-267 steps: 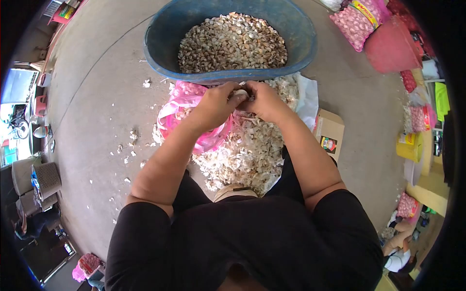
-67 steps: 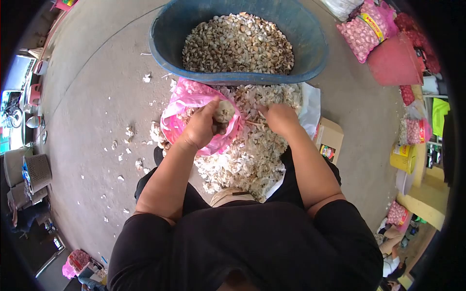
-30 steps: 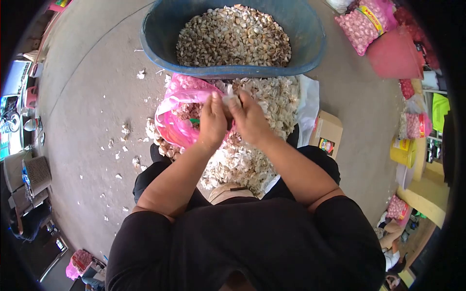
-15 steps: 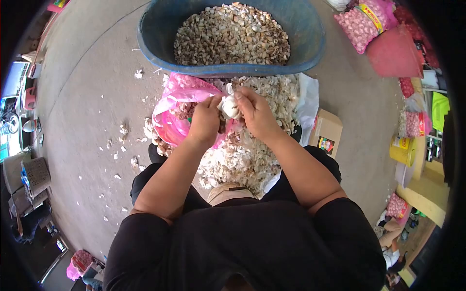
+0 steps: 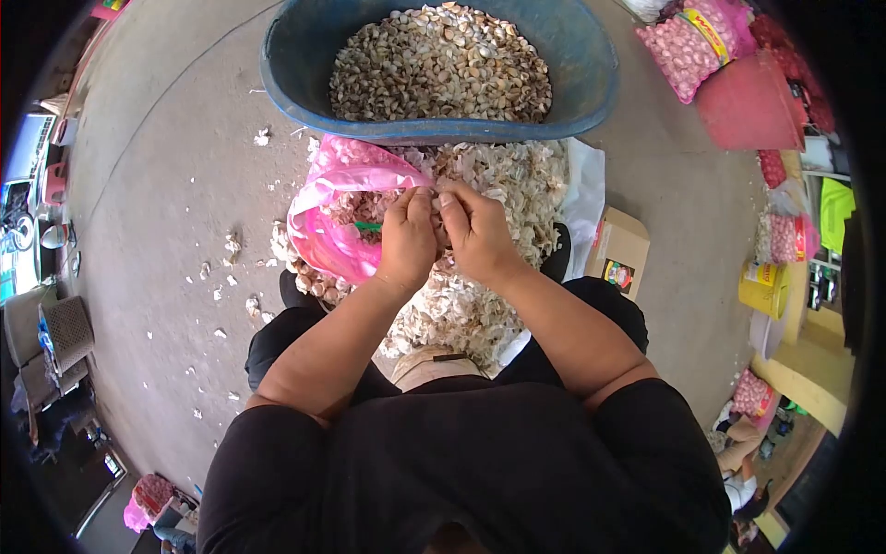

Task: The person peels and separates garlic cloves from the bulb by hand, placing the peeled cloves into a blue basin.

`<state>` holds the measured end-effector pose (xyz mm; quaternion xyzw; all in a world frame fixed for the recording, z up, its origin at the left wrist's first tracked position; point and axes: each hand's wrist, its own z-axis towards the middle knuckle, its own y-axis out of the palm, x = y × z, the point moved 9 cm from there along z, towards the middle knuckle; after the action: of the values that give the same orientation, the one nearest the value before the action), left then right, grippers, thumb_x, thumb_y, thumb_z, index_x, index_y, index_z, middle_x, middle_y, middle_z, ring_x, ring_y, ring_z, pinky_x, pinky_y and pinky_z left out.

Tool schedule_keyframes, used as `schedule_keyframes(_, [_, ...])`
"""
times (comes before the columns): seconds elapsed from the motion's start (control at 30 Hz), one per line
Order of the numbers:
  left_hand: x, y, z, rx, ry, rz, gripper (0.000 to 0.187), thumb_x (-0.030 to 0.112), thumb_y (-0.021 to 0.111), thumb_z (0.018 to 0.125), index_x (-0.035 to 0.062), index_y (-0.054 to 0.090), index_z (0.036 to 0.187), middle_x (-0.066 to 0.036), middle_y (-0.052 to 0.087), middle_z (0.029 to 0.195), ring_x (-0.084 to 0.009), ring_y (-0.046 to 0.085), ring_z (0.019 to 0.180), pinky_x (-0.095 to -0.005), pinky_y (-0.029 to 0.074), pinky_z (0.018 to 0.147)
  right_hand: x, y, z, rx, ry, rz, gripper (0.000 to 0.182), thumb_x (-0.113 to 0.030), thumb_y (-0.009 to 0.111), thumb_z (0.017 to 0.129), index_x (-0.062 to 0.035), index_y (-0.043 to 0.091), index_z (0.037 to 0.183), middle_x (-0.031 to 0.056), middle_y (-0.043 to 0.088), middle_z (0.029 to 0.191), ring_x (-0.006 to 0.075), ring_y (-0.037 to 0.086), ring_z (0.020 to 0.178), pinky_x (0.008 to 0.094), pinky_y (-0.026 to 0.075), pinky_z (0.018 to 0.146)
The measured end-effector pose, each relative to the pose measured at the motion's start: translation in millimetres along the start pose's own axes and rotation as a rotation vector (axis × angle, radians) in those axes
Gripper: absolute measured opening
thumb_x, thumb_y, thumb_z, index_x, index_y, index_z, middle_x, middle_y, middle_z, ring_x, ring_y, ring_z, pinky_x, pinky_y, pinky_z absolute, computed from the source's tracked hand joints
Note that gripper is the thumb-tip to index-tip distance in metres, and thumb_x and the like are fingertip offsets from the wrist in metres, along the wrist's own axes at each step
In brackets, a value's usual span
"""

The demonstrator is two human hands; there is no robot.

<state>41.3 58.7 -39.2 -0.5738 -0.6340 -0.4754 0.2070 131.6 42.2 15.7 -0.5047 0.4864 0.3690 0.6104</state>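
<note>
My left hand (image 5: 409, 242) and my right hand (image 5: 476, 235) meet with fingers curled, thumbs side by side. What lies between the fingers is mostly hidden. Beneath and beyond them spreads a heap of pale garlic skins (image 5: 461, 309). To the left, an open pink bag (image 5: 318, 198) holds reddish garlic pieces, with a bit of green inside. Whole garlic bulbs (image 5: 309, 282) lie by the bag's lower left edge. Beyond my hands stands a blue tub (image 5: 438, 129) holding many loose garlic cloves (image 5: 443, 65).
A cardboard box (image 5: 620, 247) sits to the right beside a white sheet (image 5: 586, 185). Filled pink bags (image 5: 678, 57), a red bucket (image 5: 752, 102) and a yellow bucket (image 5: 764, 288) stand farther right. Garlic scraps dot the floor at left. Part of another person (image 5: 741, 485) shows at lower right.
My hands have drawn together, their fingers closing over the space between them. The white garlic bulb seen between them before is now hidden from view.
</note>
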Motion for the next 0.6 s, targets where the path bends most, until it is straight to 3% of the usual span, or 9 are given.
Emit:
schedule_keyframes(0.17, [5,0,1,-0.006,-0.137,0.001,0.024,0.024,0.038,0.088,0.0036,0.051,0.087,-0.002,0.051,0.064,-0.0112,0.048,0.046,-0.0222,0.037,0.039,14,-5,9,0.002,0.138,0.263,0.028,-0.019,0.039,0.086,0.0029,0.056,0.086,0.0087,0.058,0.070,0.0139,0.052,0.064,0.0265,0.042,0.061])
schedule_keyframes(0.27, [3,-3,8,-0.095,-0.262,-0.030,0.026,0.027,0.038,0.088,0.0040,0.051,0.086,-0.003,0.052,0.063,-0.0129,0.050,0.047,-0.0238,0.038,0.038,15,-10,17,-0.029,0.214,0.292,0.032,-0.020,0.035,0.088,0.0027,0.057,0.086,0.0064,0.058,0.076,0.0129,0.052,0.068,0.0255,0.042,0.064])
schedule_keyframes(0.3, [3,-6,10,-0.097,-0.278,0.007,0.030,0.031,0.038,0.088,0.0039,0.051,0.088,-0.004,0.053,0.064,-0.0138,0.051,0.049,-0.0251,0.040,0.039,32,-9,18,-0.067,0.334,0.304,0.032,-0.025,0.036,0.089,-0.0002,0.057,0.089,0.0050,0.056,0.074,0.0116,0.050,0.066,0.0255,0.041,0.063])
schedule_keyframes(0.4, [6,4,2,-0.145,-0.298,0.003,0.035,0.037,0.038,0.088,0.0034,0.050,0.090,-0.005,0.053,0.065,-0.0148,0.052,0.051,-0.0265,0.042,0.042,30,-12,24,-0.122,0.166,0.278,0.034,-0.031,0.039,0.089,-0.0012,0.055,0.094,0.0036,0.055,0.071,0.0113,0.049,0.064,0.0253,0.041,0.062])
schedule_keyframes(0.43, [17,16,-10,-0.207,-0.359,0.008,0.036,0.038,0.044,0.085,0.0032,0.048,0.094,-0.005,0.054,0.067,-0.0153,0.053,0.055,-0.0258,0.044,0.047,30,-8,20,-0.178,0.268,0.296,0.037,-0.036,0.043,0.087,-0.0012,0.052,0.092,0.0033,0.052,0.064,0.0114,0.048,0.060,0.0262,0.041,0.058])
schedule_keyframes(0.53, [6,17,-3,-0.363,-0.191,0.236,0.033,0.033,0.051,0.083,0.0034,0.047,0.097,-0.005,0.054,0.070,-0.0147,0.054,0.058,-0.0257,0.044,0.050,26,-10,14,-0.189,0.260,-0.044,0.036,-0.036,0.045,0.086,0.0000,0.049,0.086,0.0069,0.053,0.062,0.0126,0.049,0.057,0.0281,0.041,0.054])
schedule_keyframes(0.6, [3,13,0,-0.317,-0.189,0.161,0.030,0.027,0.056,0.081,0.0052,0.046,0.099,-0.004,0.054,0.072,-0.0135,0.054,0.061,-0.0248,0.044,0.051,6,-16,15,-0.110,0.111,-0.142,0.034,-0.034,0.048,0.084,-0.0009,0.049,0.077,0.0105,0.054,0.062,0.0203,0.052,0.054,0.0323,0.042,0.052])
